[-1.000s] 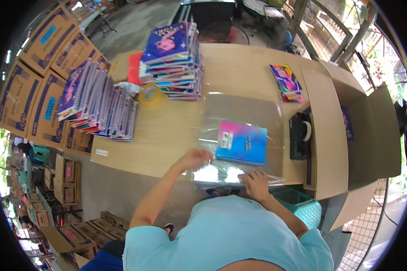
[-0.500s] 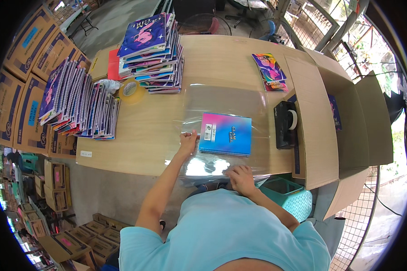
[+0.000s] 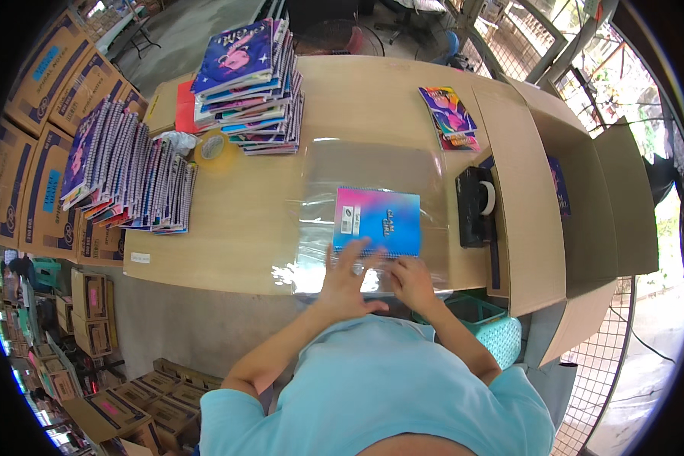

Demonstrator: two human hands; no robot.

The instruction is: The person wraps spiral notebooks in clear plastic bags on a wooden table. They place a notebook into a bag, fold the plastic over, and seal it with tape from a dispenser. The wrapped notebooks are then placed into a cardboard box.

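A pink-and-blue spiral notebook [image 3: 378, 220] lies on a clear plastic sheet [image 3: 372, 163] spread on the table in front of me. My left hand [image 3: 345, 285] is open, its fingers spread over the notebook's near edge and slightly blurred. Just to its right, my right hand [image 3: 414, 283] is closed, with its fingertips pinched on the plastic beside the notebook's near spiral edge. The near part of the sheet is partly hidden by both hands and shines with glare.
Stacked notebooks [image 3: 243, 91] and a leaning row of spiral notebooks [image 3: 125, 171] occupy the table's left, near a yellow tape roll [image 3: 213, 146]. On the right are a black tape dispenser [image 3: 473, 209], small booklets [image 3: 448, 114] and an open carton [image 3: 528, 205]. A teal basket [image 3: 498, 338] stands below.
My left hand has moved right from beside the notebook to its near edge, its fingers spreading. My right hand has moved up toward the notebook with the sheet's near edge.
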